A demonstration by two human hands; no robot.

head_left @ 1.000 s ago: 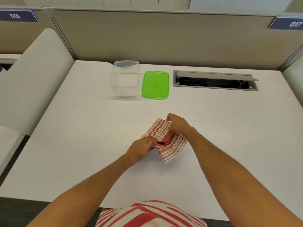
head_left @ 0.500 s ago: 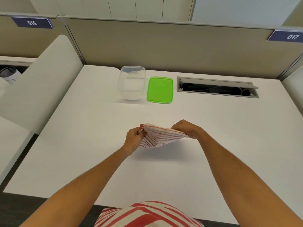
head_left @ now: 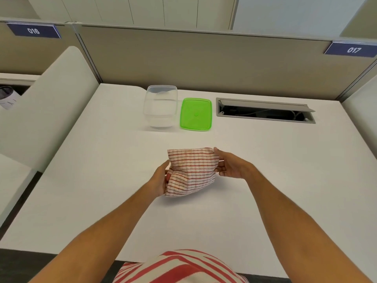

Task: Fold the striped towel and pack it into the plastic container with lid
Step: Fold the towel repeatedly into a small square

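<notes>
Beyond towel (head_left: 191,170): container (head_left: 160,106), green lid (head_left: 195,114).

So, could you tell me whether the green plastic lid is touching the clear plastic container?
Apart. The head view shows white table between the green plastic lid and the clear plastic container.

left hand (head_left: 161,180) fingers: behind striped towel (head_left: 190,170) | grey object (head_left: 7,97): cut by left edge

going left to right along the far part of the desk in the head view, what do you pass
clear plastic container → green lid, flat on the desk just right of it → open grey cable tray set into the desk top
</notes>
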